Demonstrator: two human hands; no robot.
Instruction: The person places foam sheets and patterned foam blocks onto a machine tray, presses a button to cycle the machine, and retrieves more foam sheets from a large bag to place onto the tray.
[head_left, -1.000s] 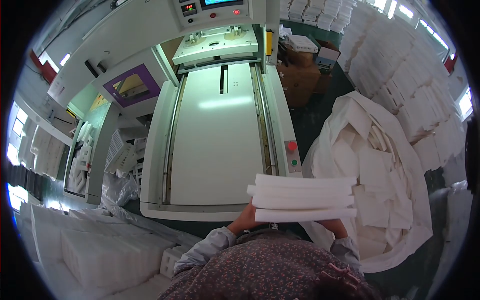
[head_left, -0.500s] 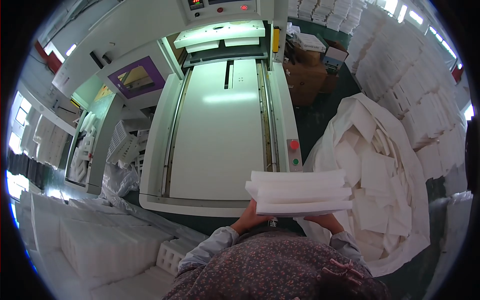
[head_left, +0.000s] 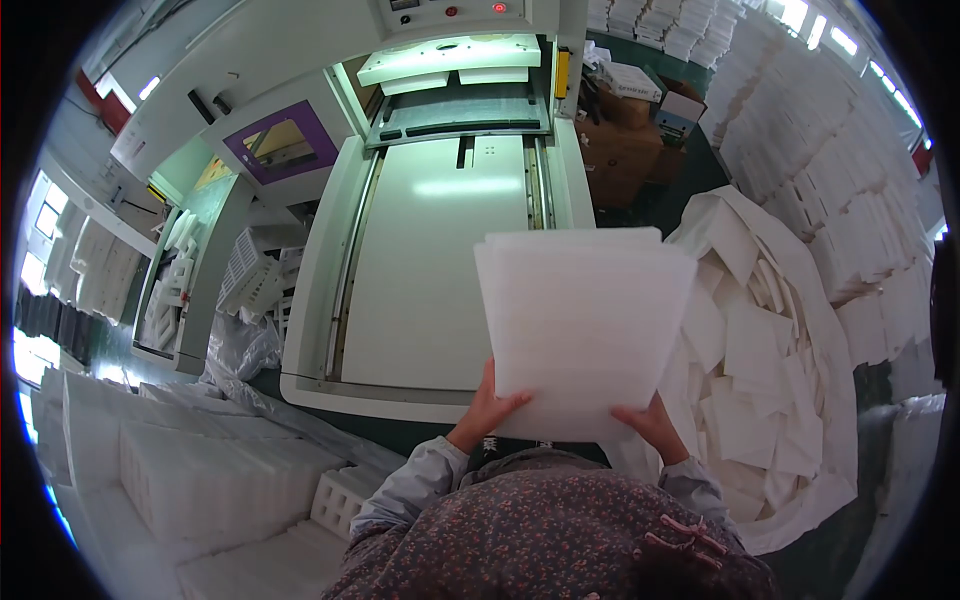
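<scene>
A small stack of white foam sheets point(head_left: 590, 330) is held up in front of me, its broad face turned toward the camera and its far edges slightly fanned. My left hand point(head_left: 488, 408) grips the near left corner, with the thumb on the top face. On the near right corner, my right hand point(head_left: 648, 425) grips the same stack, its thumb also on the face. The fingers under the stack are hidden. Beyond the sheets lies the pale flat bed of a machine point(head_left: 430, 280); at its far end a metal tray point(head_left: 460, 115) sits beneath a lit white press plate point(head_left: 450, 62).
A large white sack point(head_left: 840, 420) of foam offcuts stands at the right. Stacked foam blocks point(head_left: 220, 490) fill the lower left. Cardboard boxes point(head_left: 620, 160) sit beside the machine, and tall foam piles point(head_left: 800, 150) line the right. Red indicator lights glow on the control panel point(head_left: 455, 15).
The stack of foam sheets has tilted up from nearly edge-on to show its broad face, and both thumbs now show on it. The metal tray has slid toward me from under the press.
</scene>
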